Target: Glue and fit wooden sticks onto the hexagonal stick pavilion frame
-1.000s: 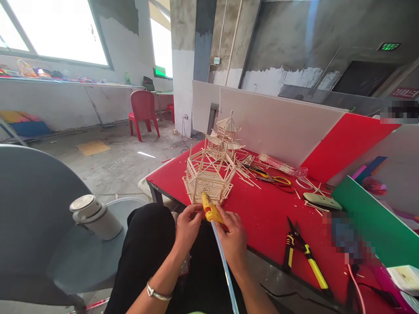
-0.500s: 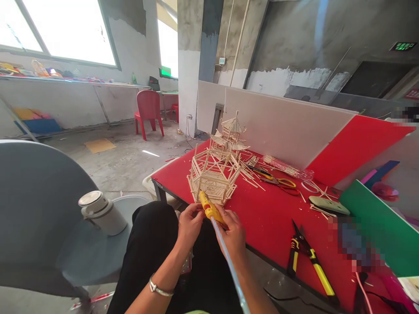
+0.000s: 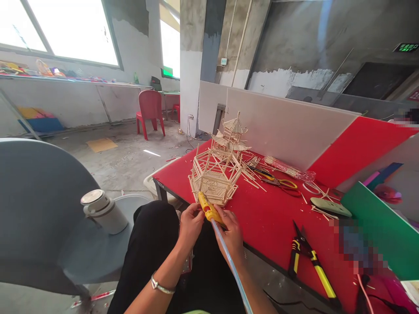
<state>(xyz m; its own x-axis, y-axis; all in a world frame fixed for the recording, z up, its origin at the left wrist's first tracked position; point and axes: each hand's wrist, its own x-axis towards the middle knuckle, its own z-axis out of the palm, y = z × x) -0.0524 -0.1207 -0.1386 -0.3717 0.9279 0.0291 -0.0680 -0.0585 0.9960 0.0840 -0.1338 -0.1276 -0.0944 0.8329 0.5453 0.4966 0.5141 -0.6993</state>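
Observation:
My right hand is wrapped round a yellow hot glue gun, and a long clear glue stick runs out of its back end toward me. Close by on the left, my left hand is closed in a pinch beside the gun; what its fingertips hold, if anything, is too small to make out. Just beyond the gun's tip stands a six-sided frame of thin wooden sticks at the table's edge. Behind it rises a tiered stick pagoda.
On the red table lie loose sticks, scissors with yellow handles, black-and-yellow shears and a pale green oval object. A green board leans at right. A white flask rests on the grey chair.
The view has shifted slightly. Both hands and the glue gun stay nearly in place, with the gun's tip still close to the near edge of the stick frame.

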